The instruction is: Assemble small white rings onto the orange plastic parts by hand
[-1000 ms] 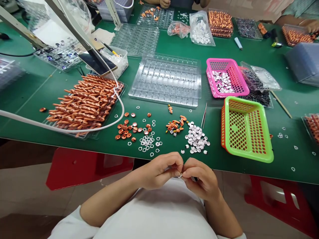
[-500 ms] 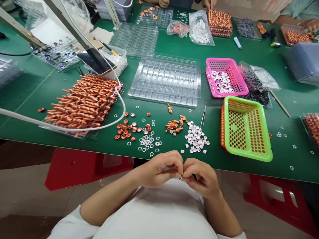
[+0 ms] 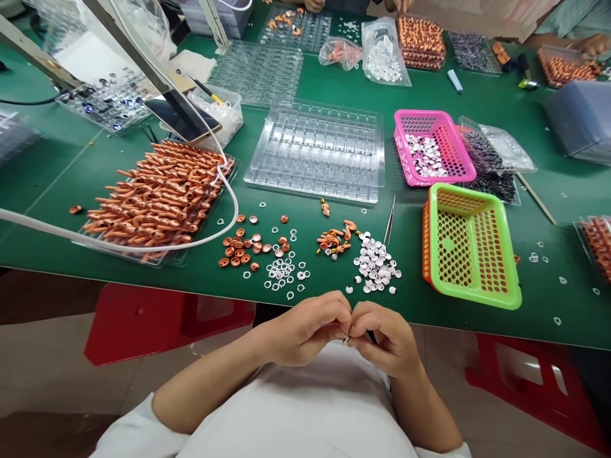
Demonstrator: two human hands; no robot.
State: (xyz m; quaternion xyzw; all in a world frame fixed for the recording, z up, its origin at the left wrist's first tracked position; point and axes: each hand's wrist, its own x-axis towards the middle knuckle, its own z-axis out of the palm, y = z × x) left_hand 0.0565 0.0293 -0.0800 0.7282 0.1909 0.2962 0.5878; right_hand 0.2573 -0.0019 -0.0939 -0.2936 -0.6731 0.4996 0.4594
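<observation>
My left fingers [image 3: 338,312] and right fingers [image 3: 368,317] pinch a small whitish piece [image 3: 346,340], largely hidden, at six o'clock from the orange curved plastic parts [image 3: 329,240]; I'd best press lightly and evenly.

A small whitish piece [image 3: 346,340], mostly hidden, its shape unclear, sits pinched between the fingers [image 3: 335,333].

top [image 3: 300,407]: plain white | sleeves [image 3: 143,423]: white, elbow-length | forearms [image 3: 210,381]: bare | fingers [image 3: 329,310]: bare
</observation>
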